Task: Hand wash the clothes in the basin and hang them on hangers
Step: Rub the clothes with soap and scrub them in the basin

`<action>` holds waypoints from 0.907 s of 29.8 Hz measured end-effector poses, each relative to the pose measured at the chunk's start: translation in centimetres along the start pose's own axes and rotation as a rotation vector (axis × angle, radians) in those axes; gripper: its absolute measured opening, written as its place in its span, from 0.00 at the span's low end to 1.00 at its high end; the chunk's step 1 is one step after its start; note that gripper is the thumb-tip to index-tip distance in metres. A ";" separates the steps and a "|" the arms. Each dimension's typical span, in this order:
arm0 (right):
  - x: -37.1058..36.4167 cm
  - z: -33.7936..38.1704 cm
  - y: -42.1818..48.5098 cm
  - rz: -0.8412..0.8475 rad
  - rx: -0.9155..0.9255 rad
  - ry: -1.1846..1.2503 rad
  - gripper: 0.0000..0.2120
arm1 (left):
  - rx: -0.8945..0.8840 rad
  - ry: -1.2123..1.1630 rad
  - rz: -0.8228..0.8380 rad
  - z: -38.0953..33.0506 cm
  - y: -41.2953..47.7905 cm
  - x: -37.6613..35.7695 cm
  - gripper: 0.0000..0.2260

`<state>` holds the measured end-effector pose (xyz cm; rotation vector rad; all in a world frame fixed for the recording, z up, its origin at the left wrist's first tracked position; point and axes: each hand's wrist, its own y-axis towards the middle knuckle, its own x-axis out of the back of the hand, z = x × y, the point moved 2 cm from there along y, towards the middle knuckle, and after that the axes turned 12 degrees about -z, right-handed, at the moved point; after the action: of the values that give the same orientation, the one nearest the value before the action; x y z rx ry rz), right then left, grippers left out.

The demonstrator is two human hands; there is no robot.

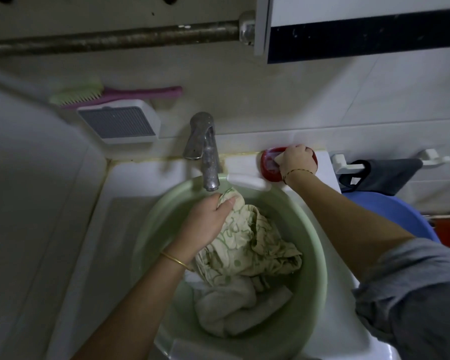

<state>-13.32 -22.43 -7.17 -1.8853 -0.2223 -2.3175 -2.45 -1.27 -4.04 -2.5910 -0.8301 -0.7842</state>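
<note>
Round pale-green plastic basin (312, 245) sits right under the dull metal tap (204, 149). Inside it there's a crumpled cream cloth with green print (255, 245) on top of a limp white towel (226, 305). Left hand (205, 222) has its grip curled tight around the printed cloth's top end, just below the spout. Right of the tap, right hand (298, 159) pinches a pale soap bar (279, 159) in a glossy red dish (269, 170).

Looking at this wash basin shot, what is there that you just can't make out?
Head view:
- Whether the tap is running: no stream shows.
- Red soap dish: contents mostly covered by the right hand.
- Water level in the green basin: hidden by the patterned cloth.
- Hangers: outside the frame.
</note>
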 end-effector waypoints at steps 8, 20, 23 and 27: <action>1.6 -1.5 -0.9 -0.076 0.106 0.109 0.18 | -0.005 -0.019 0.006 0.1 -0.4 0.2 0.11; -2.6 -2.1 -14.8 0.061 0.365 0.161 0.15 | 0.319 -0.326 -0.013 2.6 -3.0 0.2 0.17; -4.9 -1.6 -16.6 0.188 0.393 0.050 0.19 | 0.380 -0.384 -0.061 3.4 -4.1 0.4 0.17; -6.2 -0.9 -17.7 0.280 0.350 -0.119 0.19 | 0.397 -0.355 -0.119 3.8 -5.7 0.8 0.17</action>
<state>-16.55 -5.23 -13.86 -1.7515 -0.3290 -1.8506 -3.85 5.22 -5.89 -2.3615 -1.1190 -0.1553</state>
